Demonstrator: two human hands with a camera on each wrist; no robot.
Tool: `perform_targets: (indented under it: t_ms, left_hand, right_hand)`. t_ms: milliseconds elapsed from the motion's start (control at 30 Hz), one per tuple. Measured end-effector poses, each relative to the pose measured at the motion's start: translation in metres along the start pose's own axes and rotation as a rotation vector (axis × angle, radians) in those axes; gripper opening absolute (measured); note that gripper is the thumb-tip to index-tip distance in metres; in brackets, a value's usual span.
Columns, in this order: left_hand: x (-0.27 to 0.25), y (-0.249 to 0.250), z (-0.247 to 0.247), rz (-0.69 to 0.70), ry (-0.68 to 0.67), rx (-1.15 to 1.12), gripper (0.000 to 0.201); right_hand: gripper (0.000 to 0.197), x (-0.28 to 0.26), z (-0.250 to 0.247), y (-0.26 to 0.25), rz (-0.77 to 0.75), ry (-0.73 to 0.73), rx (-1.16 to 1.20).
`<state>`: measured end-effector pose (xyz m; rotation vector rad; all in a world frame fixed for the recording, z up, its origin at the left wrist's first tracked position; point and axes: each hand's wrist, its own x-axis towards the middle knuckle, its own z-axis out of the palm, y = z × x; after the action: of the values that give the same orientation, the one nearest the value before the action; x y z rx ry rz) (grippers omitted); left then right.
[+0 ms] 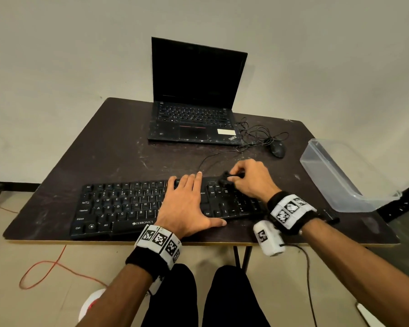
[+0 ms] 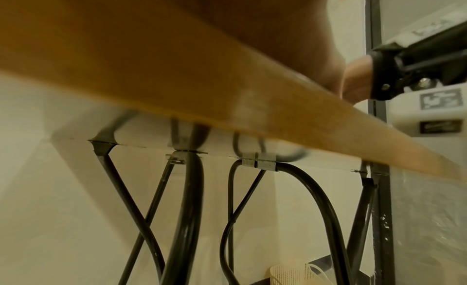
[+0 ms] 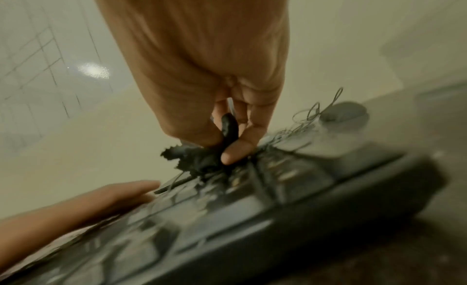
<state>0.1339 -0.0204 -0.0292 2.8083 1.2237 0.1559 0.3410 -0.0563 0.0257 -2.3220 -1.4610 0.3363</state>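
Note:
A black Zebronics keyboard (image 1: 118, 206) lies along the near edge of the dark table (image 1: 99, 142). My left hand (image 1: 188, 199) rests flat on its middle keys with the fingers straight and the thumb at the front edge. My right hand (image 1: 236, 177) pinches a small black brush (image 1: 226, 179) between thumb and fingers. The bristles touch the keys at the keyboard's upper right. In the right wrist view the brush (image 3: 199, 159) meets the blurred keyboard (image 3: 278, 209), with the left hand (image 3: 106, 195) lying beside it. The left wrist view shows only the table's edge (image 2: 177, 79) and the legs under it.
An open black laptop (image 1: 196, 102) with a dark screen stands at the back of the table. A wired mouse (image 1: 278, 148) and its tangled cable lie to its right. A clear plastic container (image 1: 335, 175) overhangs the right edge. An orange cable (image 1: 45, 267) loops on the floor.

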Motion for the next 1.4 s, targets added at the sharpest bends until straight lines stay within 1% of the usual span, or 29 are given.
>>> perform_targets:
  t_ms: [100, 167, 233, 267, 300, 367, 433, 533, 600, 667, 800, 900, 1067, 1133, 1200, 1233, 1300, 1400]
  left_hand:
    - [0.000, 0.000, 0.001, -0.007, 0.001, 0.009, 0.147]
    - [0.000, -0.001, 0.001, -0.010, -0.006, 0.005, 0.147]
    - [0.001, 0.001, 0.001, -0.010, -0.009, -0.001, 0.147]
    - [0.000, 0.001, 0.001, -0.012, -0.008, 0.000, 0.147]
    - [-0.001, 0.001, 0.000, -0.012, -0.008, 0.004, 0.147]
    - [-0.001, 0.001, -0.001, -0.014, -0.005, -0.002, 0.145]
    - [0.000, 0.001, 0.000, -0.016, 0.002, -0.019, 0.145]
    - [-0.004, -0.004, 0.000, 0.003, -0.008, -0.033, 0.145]
    - [-0.013, -0.019, -0.005, 0.021, -0.023, -0.033, 0.142]
    - [-0.030, -0.046, -0.013, -0.003, -0.040, -0.028, 0.143]
    - [-0.072, -0.111, -0.022, -0.100, -0.036, 0.003, 0.153]
    - [-0.083, -0.127, -0.023, -0.099, -0.052, 0.055, 0.150]
    - [-0.084, -0.125, -0.021, -0.086, -0.048, 0.090, 0.145]
    - [-0.085, -0.124, -0.022, -0.095, -0.052, 0.101, 0.145]
    - [-0.085, -0.122, -0.022, -0.105, -0.058, 0.111, 0.145]
    - [-0.085, -0.122, -0.022, -0.108, -0.055, 0.114, 0.145]
    - [-0.085, -0.122, -0.022, -0.115, -0.041, 0.107, 0.145]
    - [-0.085, -0.123, -0.021, -0.117, -0.035, 0.106, 0.145]
  right_hand:
    - [0.009, -0.003, 0.017, -0.019, -0.125, -0.057, 0.001]
    - [0.008, 0.004, 0.012, -0.015, -0.109, -0.058, -0.012]
    - [0.008, 0.010, 0.004, -0.007, -0.034, -0.017, -0.018]
    - [0.008, 0.010, 0.005, -0.009, -0.029, -0.009, -0.023]
    - [0.008, 0.009, 0.008, -0.015, -0.061, -0.024, -0.026]
    - [0.008, 0.005, 0.020, -0.034, -0.176, -0.095, -0.038]
    - [0.007, 0.005, 0.028, -0.046, -0.222, -0.121, -0.045]
    - [0.008, 0.007, 0.024, -0.043, -0.189, -0.109, -0.075]
    - [0.010, 0.008, 0.017, -0.034, -0.152, -0.091, -0.094]
    - [0.012, 0.011, 0.009, -0.022, -0.117, -0.065, -0.104]
    - [0.008, 0.017, -0.004, -0.007, -0.008, -0.001, -0.110]
    - [0.006, 0.015, 0.007, -0.018, -0.007, -0.029, -0.043]
    - [0.006, 0.013, 0.037, -0.071, -0.132, -0.138, 0.047]
    - [0.008, 0.012, 0.043, -0.085, -0.147, -0.149, 0.061]
    - [0.010, 0.011, 0.048, -0.087, -0.175, -0.137, 0.093]
    - [0.008, 0.009, 0.050, -0.087, -0.196, -0.126, 0.092]
    - [0.004, 0.002, 0.053, -0.090, -0.251, -0.134, 0.047]
    - [0.009, -0.008, 0.048, -0.091, -0.307, -0.150, -0.049]
